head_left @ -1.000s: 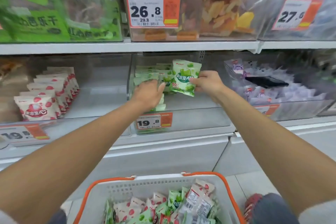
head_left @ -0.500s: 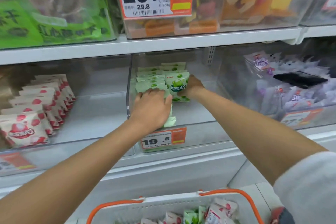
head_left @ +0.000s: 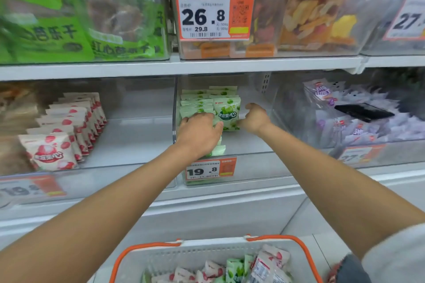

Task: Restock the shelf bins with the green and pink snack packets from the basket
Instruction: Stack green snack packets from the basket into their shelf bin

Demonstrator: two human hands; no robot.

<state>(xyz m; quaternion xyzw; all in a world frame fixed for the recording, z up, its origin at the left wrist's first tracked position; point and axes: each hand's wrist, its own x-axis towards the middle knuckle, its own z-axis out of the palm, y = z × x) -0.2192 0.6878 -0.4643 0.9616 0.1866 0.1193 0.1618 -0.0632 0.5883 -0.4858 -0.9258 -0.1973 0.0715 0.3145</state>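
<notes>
1. An orange price tag (head_left: 204, 12) at upper centre reads "26.8" over "29.8"; the bags above it read "SHUIGUOZONGHE". The lower tag (head_left: 210, 170) reads "19.8".
2. The green snack packet (head_left: 227, 114), white-green with a fruit picture and "果滋果心", stands upright in the centre clear bin (head_left: 253, 145), fronting the packet row (head_left: 195, 101).
3. The left hand (head_left: 200, 131) lies on that row, fingers straight. The right hand (head_left: 254, 118) sits just right of the packet, fingers loosely curved and holding nothing.
4. The basket (head_left: 207, 253) at lower centre holds pink and green packets (head_left: 264, 264).

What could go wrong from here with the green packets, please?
The front green packet stands upright with bare bin floor ahead; it may topple once the right hand leaves. The left hand rests on the green row; withdrawing could drag packets forward onto the loose green packet below.
</notes>
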